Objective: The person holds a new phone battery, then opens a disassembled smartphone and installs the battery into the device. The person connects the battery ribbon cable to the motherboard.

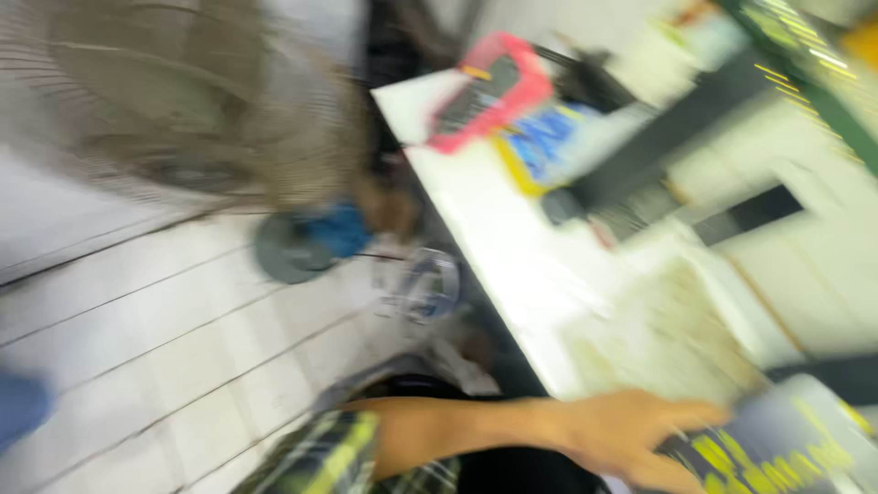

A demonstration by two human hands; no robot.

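The whole view is heavily blurred. My left hand reaches to the right from a plaid sleeve at the bottom edge. Its fingers close on the edge of a flat grey package with yellow print at the bottom right, by the near end of a white table. My right hand is out of view.
On the table lie a red-framed device, a blue and yellow packet, a long black bar and pale papers. A standing fan with a round base is on the white tiled floor at left, with a clear plastic object beside the table.
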